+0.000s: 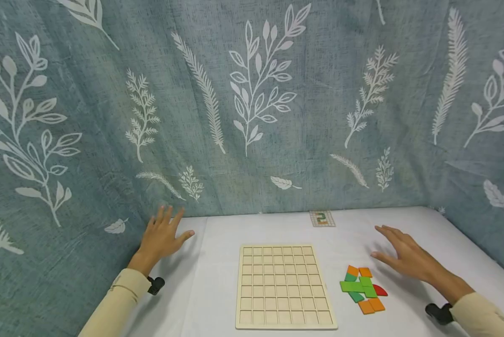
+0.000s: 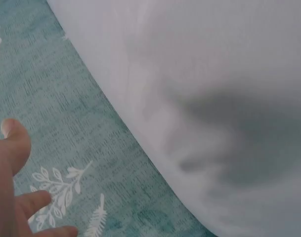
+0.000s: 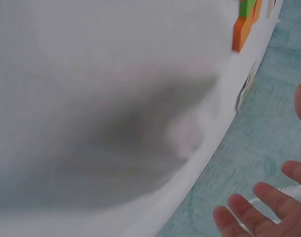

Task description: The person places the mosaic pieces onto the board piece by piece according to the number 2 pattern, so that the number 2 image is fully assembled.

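Over the left side of the white table, my left hand (image 1: 161, 238) is raised with its fingers spread and holds nothing. My right hand (image 1: 408, 255) hovers over the right side, fingers extended and nothing in them. Between them lies a cream grid board (image 1: 282, 285) of square cells. To its right is a cluster of flat pieces: green pieces (image 1: 353, 286), orange squares (image 1: 366, 307) and a red rounded piece (image 1: 380, 290), some overlapping. The right hand is nearest to this cluster, apart from it. Both wrist views show the spread fingers (image 2: 34, 202) (image 3: 274, 200) above the tabletop.
A small card (image 1: 322, 218) with a coloured grid pattern lies at the table's back edge. Blue-green leaf-print cloth (image 1: 319, 117) hangs behind and along both sides of the white table (image 1: 218, 262). Each wrist wears a small black camera (image 1: 156, 285).
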Motion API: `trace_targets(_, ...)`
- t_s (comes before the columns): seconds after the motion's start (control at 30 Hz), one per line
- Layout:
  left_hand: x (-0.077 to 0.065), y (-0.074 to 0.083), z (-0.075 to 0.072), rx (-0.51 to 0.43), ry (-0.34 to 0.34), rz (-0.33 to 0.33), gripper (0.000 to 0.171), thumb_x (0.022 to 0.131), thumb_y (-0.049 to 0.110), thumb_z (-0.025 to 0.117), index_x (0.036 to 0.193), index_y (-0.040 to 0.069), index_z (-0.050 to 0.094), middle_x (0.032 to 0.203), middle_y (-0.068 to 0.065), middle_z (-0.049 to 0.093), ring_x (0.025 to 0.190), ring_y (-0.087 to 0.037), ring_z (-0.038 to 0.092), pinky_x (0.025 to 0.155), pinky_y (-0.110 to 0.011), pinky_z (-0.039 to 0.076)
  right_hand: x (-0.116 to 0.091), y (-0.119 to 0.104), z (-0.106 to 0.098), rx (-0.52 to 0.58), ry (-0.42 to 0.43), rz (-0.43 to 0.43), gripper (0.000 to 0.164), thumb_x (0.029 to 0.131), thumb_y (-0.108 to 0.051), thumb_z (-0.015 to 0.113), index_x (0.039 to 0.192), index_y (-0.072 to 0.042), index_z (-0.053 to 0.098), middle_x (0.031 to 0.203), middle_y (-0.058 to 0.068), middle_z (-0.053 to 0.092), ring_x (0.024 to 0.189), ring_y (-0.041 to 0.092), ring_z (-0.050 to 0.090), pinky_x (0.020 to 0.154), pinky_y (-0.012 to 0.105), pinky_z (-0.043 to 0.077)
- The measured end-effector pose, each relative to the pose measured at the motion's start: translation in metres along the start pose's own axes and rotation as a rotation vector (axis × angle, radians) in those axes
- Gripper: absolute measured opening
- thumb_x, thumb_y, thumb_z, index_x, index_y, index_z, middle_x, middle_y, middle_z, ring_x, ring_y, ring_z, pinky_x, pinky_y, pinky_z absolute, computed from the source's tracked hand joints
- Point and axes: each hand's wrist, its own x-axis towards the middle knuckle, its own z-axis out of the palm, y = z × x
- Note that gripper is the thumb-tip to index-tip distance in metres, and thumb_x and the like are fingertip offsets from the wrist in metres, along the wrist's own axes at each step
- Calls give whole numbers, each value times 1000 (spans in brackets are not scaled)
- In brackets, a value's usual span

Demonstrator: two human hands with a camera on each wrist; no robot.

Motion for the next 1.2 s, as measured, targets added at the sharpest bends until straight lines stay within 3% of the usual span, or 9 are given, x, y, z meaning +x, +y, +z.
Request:
trace_targets(0.1,-2,4,3,-10,24,20,83,96,65,49,158,14,30,162,-28,24,151,-50,11,116,-72,19,-2,-9,1,45,-1,-10,79,90,-47,72,146,-1,42,141,32,46,123,53,48,92,73,43)
trace_targets(0.2,-5,10,6,-21,59,53,78,96,62,53,155,13,37,157,-26,34,149,-50,22,110,-72,31,-5,-20,0,94,-17,-1,74,89,-43,74,142,0,47,133,29,52,112,45,57,84,61,53)
trace_targets(0.33,-11,19,10,-83,37,93,76,97,55,58,157,16,33,156,-22,38,148,-47,27,105,-70,38,-11,-36,-1,159,-80,-32,55,89,-33,76,130,-1,58,110,13,64,92,17,63,72,35,57)
trace_targets(0.47,-15,31,16,-161,-13,130,75,97,47,62,158,17,30,158,-21,37,149,-46,26,107,-69,37,-17,-48,0,230,-172,-133,33,90,-23,74,116,-5,66,98,-2,66,79,-4,56,68,20,54)
trace_targets(0.73,-15,54,30,-227,-110,169,68,98,42,63,156,19,36,161,-17,34,152,-41,22,112,-66,34,-23,-66,7,419,-372,-258,15,92,-20,72,104,-12,67,94,-4,65,78,-3,56,62,21,51)
trace_targets(1.0,-20,75,46,-347,-228,241,61,99,42,62,152,16,44,159,-13,38,151,-37,27,117,-60,32,-26,-72,18,407,-418,-295,8,91,-21,74,96,-20,68,89,-13,61,77,-5,52,62,19,49)
trace_targets(1.2,-26,90,57,-434,-345,277,73,95,49,64,154,14,39,161,-12,36,152,-36,27,120,-57,28,-25,-76,17,371,-451,-312,8,89,-24,75,95,-24,69,93,-13,60,82,-6,53,67,21,51)
